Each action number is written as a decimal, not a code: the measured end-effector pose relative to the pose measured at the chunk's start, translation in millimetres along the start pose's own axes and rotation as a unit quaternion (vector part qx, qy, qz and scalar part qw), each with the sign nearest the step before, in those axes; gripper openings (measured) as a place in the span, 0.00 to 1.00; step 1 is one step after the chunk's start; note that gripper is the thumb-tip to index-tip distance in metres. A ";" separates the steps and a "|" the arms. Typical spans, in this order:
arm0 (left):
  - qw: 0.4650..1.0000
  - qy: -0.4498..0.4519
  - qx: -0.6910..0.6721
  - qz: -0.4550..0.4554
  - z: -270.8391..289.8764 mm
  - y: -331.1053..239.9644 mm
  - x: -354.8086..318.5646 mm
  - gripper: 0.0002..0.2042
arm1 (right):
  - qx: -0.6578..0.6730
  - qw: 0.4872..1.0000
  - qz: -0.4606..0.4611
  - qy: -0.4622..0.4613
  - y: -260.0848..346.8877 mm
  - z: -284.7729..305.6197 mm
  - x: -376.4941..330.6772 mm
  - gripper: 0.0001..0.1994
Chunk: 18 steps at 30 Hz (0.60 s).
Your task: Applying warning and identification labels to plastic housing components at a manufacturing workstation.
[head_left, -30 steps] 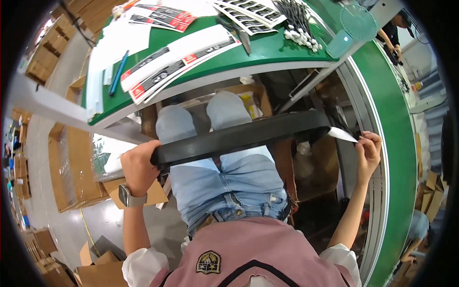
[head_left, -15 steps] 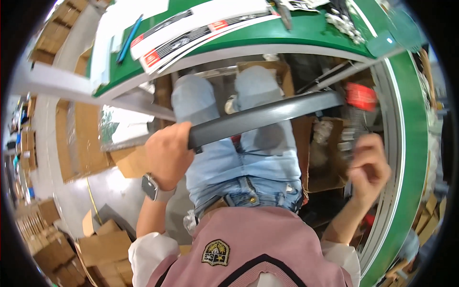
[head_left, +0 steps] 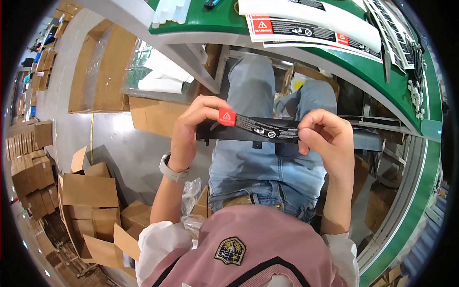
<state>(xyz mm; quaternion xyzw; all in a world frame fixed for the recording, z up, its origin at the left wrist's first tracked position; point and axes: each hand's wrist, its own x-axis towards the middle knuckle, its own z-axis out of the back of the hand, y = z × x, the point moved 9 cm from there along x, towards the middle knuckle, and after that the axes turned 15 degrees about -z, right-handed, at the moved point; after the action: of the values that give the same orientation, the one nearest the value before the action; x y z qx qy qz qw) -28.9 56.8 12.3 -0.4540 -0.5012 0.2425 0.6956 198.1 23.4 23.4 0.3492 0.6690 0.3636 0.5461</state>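
A long black bar (head_left: 367,140) lies across my thighs, its far right part reaching past my right hand. Over it stretches a narrow black label strip (head_left: 260,127) with white print and a red end bearing a triangle sign. My left hand (head_left: 193,122) has its fingers at the red end; its thumb is mostly hidden. At the strip's other end, my right hand (head_left: 331,137) pinches it between thumb and forefinger. Whether the strip touches the bar is hard to make out.
On the green table (head_left: 210,25) ahead lie printed label sheets (head_left: 306,29), translucent sticks (head_left: 170,10) and a bundle of white-tipped cables (head_left: 416,93). Opened cardboard boxes (head_left: 90,191) stand on the floor at my left. Another carton (head_left: 98,71) is beside the table leg.
The bar has gone from raised in my left hand to resting across my lap. My right hand has left the blurred red-and-black strip's former place and come inward; both hands are now at the strip.
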 end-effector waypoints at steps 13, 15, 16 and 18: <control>0.997 -0.014 0.059 0.038 -4.9 4.5 0.7 0.09 | -0.138 0.979 -0.093 -0.119 -13.1 5.5 2.1 0.04; 0.996 -0.004 0.082 0.019 -6.5 1.0 2.0 0.10 | -0.158 0.976 -0.076 -0.126 -11.0 4.0 2.0 0.05; 0.997 -0.004 0.080 0.024 -6.8 1.7 1.7 0.10 | -0.181 0.973 -0.061 -0.133 -8.6 2.6 1.7 0.05; 0.995 0.002 0.099 0.010 -7.6 0.2 2.7 0.11 | -0.200 0.969 -0.042 -0.139 -5.9 -0.7 0.9 0.05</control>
<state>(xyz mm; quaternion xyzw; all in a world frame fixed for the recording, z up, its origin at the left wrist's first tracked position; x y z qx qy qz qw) -20.9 56.1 12.7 -0.3888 -0.4683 0.2971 0.7357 196.8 21.2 18.0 0.2517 0.5144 0.4151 0.7069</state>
